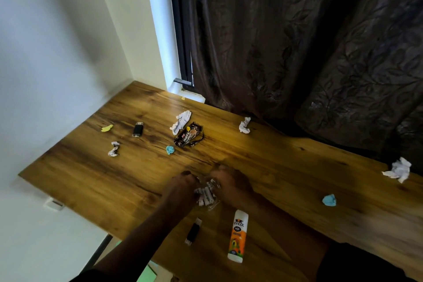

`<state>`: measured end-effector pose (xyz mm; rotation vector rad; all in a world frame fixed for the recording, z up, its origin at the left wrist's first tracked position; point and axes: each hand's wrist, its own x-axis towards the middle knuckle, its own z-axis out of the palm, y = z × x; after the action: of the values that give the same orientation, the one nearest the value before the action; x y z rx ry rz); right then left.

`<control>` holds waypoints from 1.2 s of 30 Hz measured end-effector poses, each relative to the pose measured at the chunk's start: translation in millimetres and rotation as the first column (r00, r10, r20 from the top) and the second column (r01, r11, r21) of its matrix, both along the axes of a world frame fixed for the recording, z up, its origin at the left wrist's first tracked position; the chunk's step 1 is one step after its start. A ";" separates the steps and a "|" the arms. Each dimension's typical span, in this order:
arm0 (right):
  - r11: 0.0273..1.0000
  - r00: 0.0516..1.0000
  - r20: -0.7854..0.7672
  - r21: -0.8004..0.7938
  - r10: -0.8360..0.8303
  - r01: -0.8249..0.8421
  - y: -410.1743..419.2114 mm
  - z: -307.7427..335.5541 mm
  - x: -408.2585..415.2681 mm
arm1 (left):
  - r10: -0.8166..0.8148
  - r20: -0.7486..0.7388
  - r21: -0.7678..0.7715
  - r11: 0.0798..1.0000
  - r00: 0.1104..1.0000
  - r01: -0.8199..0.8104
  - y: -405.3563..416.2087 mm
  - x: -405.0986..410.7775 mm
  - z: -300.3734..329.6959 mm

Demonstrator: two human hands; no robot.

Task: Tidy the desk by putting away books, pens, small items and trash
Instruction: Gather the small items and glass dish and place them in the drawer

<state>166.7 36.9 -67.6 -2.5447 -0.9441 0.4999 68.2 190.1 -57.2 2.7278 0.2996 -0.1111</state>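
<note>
Both hands, left [183,186] and right [231,184], close round a clear wrapper [207,194], likely bunching trash; glue [238,236] lies just nearer.

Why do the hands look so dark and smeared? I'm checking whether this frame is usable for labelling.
Head view: daylight from the uncurtained window strip backlights the scene, leaving the left hand and right hand underexposed; motion blur smears both, and the clear plastic packet between them, so the grip is unreadable; the orange-and-white glue bottle stays sharp.
</note>
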 end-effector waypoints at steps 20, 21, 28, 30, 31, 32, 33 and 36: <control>0.996 0.995 0.073 -0.059 0.073 -0.068 1.9 15.3 -0.8 | -0.079 -0.062 0.095 0.992 0.995 0.085 19.9 18.3 -17.6; 0.996 0.994 0.077 -0.051 0.072 -0.068 2.1 13.7 -1.2 | -0.073 -0.060 0.103 0.992 0.996 0.078 20.5 19.0 -19.3; 0.997 0.993 0.105 -0.055 0.058 -0.053 4.9 15.1 -2.6 | -0.081 -0.062 0.085 0.993 0.995 0.086 21.0 22.8 -15.3; 0.997 0.994 0.101 -0.060 0.050 -0.044 4.5 14.6 -4.2 | -0.077 -0.043 0.092 0.993 0.996 0.080 20.7 24.3 -14.3; 0.997 0.993 0.104 -0.058 0.046 -0.040 4.9 14.1 -4.6 | -0.083 -0.035 0.109 0.990 0.996 0.086 20.6 23.9 -14.2; 0.997 0.994 0.104 -0.063 0.040 -0.034 5.5 13.7 -5.1 | -0.091 -0.024 0.114 0.989 0.996 0.093 21.1 23.6 -14.6; 0.997 0.994 0.099 -0.070 0.035 -0.028 6.5 13.2 -5.7 | -0.101 -0.013 0.110 0.989 0.995 0.102 22.5 23.1 -16.1; 0.996 0.996 0.087 -0.085 0.019 -0.011 7.9 17.4 -10.4 | -0.091 -0.015 0.075 0.993 0.996 0.091 26.1 22.5 -15.6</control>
<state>156.3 44.8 -50.2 -2.6568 -0.9932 0.4447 90.7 216.2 -72.8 2.8167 0.1862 -0.1441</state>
